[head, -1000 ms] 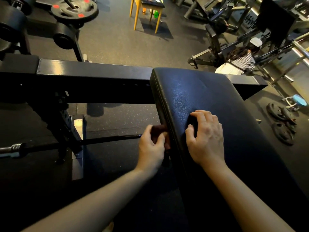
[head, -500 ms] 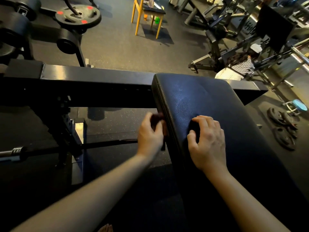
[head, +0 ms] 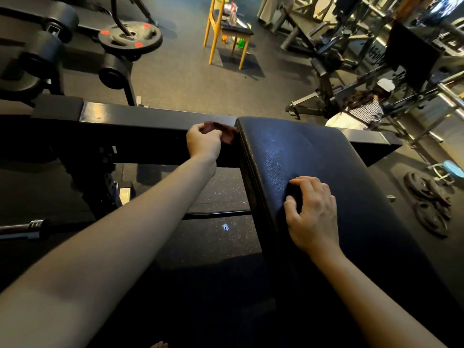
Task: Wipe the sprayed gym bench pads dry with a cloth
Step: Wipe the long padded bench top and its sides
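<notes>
A black leather bench pad (head: 313, 156) runs from the lower right up to the middle of the view. My left hand (head: 203, 141) grips a small dark reddish-brown cloth (head: 226, 133) against the pad's left side edge, near its far corner. My right hand (head: 311, 212) rests on top of the pad nearer to me, fingers curled with the tips pressing into the leather. It holds nothing that I can see.
A black steel frame beam (head: 140, 116) crosses behind the pad. A barbell (head: 35, 226) lies low at the left. Weight plates (head: 426, 199) lie on the floor at right. A yellow chair (head: 226, 33) stands further back, and a person (head: 361, 111) crouches by machines at right.
My left hand has slid the cloth along the pad's left edge away from me, up to the far corner. My right hand has stayed in place on the pad.
</notes>
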A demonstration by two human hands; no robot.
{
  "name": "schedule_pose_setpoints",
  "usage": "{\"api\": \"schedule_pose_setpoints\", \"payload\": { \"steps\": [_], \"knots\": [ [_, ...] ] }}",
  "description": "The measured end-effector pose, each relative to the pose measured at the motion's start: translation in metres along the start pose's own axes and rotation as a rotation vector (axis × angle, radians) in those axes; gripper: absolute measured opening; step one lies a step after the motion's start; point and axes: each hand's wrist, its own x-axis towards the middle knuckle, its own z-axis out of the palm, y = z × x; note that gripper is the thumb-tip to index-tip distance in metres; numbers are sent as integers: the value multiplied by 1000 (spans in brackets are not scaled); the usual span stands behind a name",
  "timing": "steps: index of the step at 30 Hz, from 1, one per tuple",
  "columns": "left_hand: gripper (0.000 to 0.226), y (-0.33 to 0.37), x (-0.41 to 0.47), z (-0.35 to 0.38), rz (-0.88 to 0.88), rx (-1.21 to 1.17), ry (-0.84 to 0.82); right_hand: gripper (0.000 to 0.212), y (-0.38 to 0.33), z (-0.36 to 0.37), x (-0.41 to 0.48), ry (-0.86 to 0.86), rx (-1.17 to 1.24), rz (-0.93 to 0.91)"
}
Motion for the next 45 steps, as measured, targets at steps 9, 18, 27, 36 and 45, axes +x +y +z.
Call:
{"api": "schedule_pose_setpoints", "payload": {
  "steps": [9, 18, 27, 36, 45],
  "knots": [
    [26, -18, -8, -15, 123, 275, -388, 36, 0, 3, 0, 26, 4, 7],
    [21, -56, -99, -58, 129, 287, -741, 34, -2, 3, 1, 20, -9, 7],
    [20, -73, -98, -45, 191, 243, -340, 36, 0, 2, 1, 14, 12, -4],
    [10, -69, -91, -36, 104, 117, -422, 33, 0, 3, 1, 35, -3, 1],
    [15, -106, -179, -74, 82, 201, -605, 30, -3, 4, 0, 12, -65, 7]
  ]
}}
